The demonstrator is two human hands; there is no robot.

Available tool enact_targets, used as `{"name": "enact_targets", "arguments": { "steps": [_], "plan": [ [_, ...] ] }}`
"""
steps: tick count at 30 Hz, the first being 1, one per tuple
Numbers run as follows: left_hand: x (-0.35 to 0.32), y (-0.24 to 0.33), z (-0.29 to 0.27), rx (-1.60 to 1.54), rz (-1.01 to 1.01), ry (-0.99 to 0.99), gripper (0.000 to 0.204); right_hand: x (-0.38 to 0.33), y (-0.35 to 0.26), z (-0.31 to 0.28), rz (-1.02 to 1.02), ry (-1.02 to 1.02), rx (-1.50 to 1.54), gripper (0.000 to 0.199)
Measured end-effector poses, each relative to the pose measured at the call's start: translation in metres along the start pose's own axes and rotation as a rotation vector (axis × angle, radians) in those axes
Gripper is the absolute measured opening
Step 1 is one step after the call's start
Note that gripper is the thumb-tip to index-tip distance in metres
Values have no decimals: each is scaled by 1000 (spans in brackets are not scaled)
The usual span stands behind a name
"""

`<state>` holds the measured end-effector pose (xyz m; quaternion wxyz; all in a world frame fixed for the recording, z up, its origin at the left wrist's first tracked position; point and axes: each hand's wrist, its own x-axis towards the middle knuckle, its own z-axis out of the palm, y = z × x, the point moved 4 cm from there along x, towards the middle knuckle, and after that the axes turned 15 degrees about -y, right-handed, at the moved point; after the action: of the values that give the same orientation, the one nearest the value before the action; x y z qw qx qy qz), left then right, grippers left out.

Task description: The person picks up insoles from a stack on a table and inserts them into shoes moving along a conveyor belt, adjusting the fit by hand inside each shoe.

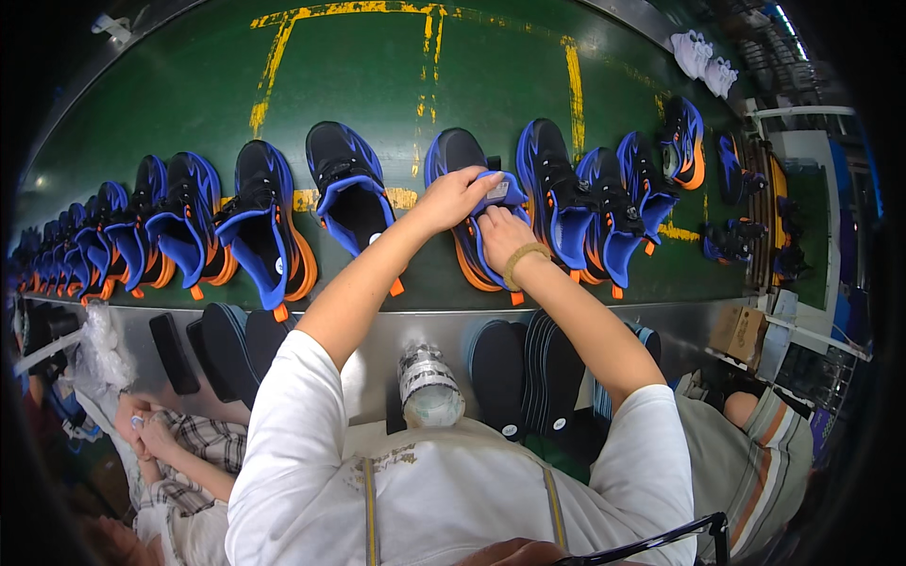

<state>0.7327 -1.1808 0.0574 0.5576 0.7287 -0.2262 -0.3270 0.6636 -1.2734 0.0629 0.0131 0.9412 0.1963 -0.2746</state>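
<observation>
A green conveyor belt marked with worn yellow lines fills the upper part of the view, and a long row of black, blue and orange sneakers is laid across it, toes pointing away. The shoe being worked lies near the middle of that row — with an untouched sneaker just beside it on the left and another just beside it on the right. Nearer than the worked shoe, along the metal edge of the counter, stacks of dark insoles are stood on end, and a clear plastic bottle lies just left of those stacks.

Both hands are seen on the worked shoe. The left hand is laid over the blue tongue and collar, its fingers curled and clamped on the tongue's edge. The right hand, with a beaded bracelet at the wrist, is pressed into the shoe's opening, fingers together and partly hidden inside; whether an insole is held there cannot be told.

The step in hand is judged to be the fitting or smoothing of the shoe's inside while the tongue is held back. What the next move seems to call for is a flat, even press toward the toe, the tongue being kept clear — then a release without the shoe being dragged out of its row.

At the lower left, another person's clasped hands are seen, well apart from the worked shoe.
</observation>
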Motion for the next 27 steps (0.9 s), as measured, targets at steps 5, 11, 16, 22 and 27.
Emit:
{"name": "enact_targets", "arguments": {
  "steps": [5,11,16,22,27],
  "plan": [
    [2,-2,1,2,35,-13,38,6,-1,6,66,-282,-115,28],
    [-1,1,0,-30,-31,12,41,15,-4,-2,107,-626,-158,36],
    [-4,8,16,-221,-40,304,45,38,11,16,48,-768,-132,52],
    [-15,25,32,272,247,576,35,47,20,28,-69,-437,133,50],
    [-21,21,36,479,374,563,35,66,13,31,-59,-358,137,48]
  ]
}}
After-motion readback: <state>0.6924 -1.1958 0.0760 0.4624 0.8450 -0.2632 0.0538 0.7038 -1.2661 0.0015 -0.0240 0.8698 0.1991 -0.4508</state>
